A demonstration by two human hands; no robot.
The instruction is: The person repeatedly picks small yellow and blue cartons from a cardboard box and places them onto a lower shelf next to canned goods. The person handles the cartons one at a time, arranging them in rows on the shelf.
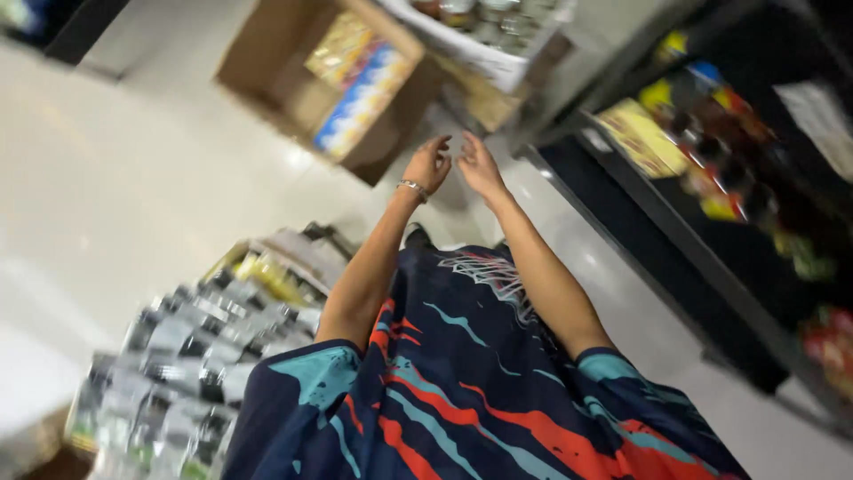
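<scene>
My left hand [427, 165] wears a silver bracelet and reaches forward over the pale floor. My right hand [480, 166] is right beside it, the fingertips of the two almost meeting. Both hands hold nothing, and their fingers are loosely apart. The nearest thing is an open cardboard box [267, 53] with colourful packets [360, 84] inside, just beyond and left of my hands. My dark patterned shirt [471, 391] fills the lower middle of the view, with a dark shoe [416, 236] showing below my arms.
A white tray of jars [484, 40] sits at the top, next to the box. A dark shelf unit [711, 178] stocked with packaged goods runs down the right side. Shrink-wrapped packs of bottles [195, 356] are stacked at lower left. The floor [115, 196] is pale and glossy.
</scene>
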